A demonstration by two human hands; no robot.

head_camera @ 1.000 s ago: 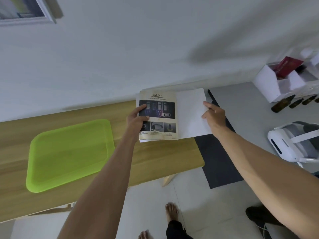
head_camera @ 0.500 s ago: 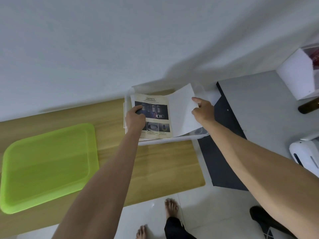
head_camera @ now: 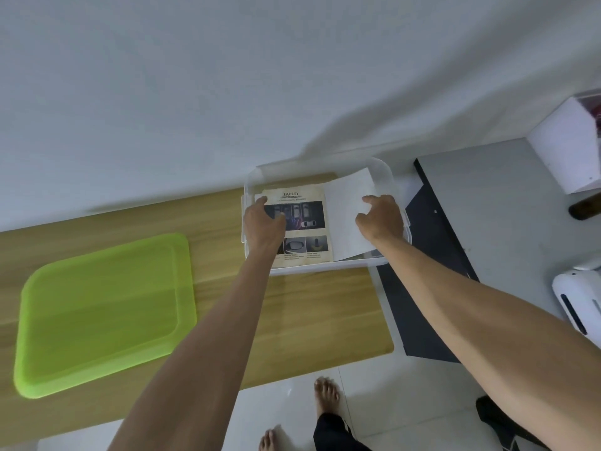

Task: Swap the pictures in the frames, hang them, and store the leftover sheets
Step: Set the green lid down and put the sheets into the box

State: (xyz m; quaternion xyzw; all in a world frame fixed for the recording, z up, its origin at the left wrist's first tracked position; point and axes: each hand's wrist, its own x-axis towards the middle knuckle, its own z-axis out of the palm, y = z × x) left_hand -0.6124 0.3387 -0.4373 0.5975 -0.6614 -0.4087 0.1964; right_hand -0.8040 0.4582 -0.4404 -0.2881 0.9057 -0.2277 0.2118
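Note:
A clear plastic box [head_camera: 328, 267] stands at the far right end of the wooden table [head_camera: 309, 314]. Inside it lies a yellowed "SAFETY" sheet [head_camera: 304, 229] with car photos, and beside it a blank white sheet [head_camera: 344, 203] that curls up at its right side. My left hand [head_camera: 263, 224] presses on the left part of the SAFETY sheet. My right hand [head_camera: 380, 219] rests on the white sheet with bent fingers. Whether either hand still pinches its sheet is unclear.
A lime green tray [head_camera: 104, 310] lies on the left part of the table. A dark grey mat [head_camera: 432, 268] sits on the floor to the right, with a white box [head_camera: 566, 151] and a white appliance [head_camera: 579, 301] beyond. My bare feet [head_camera: 327, 397] stand below.
Both hands have lowered the two sheets from above the table end down into the clear box. The view has shifted, so the tray sits further left than a second ago.

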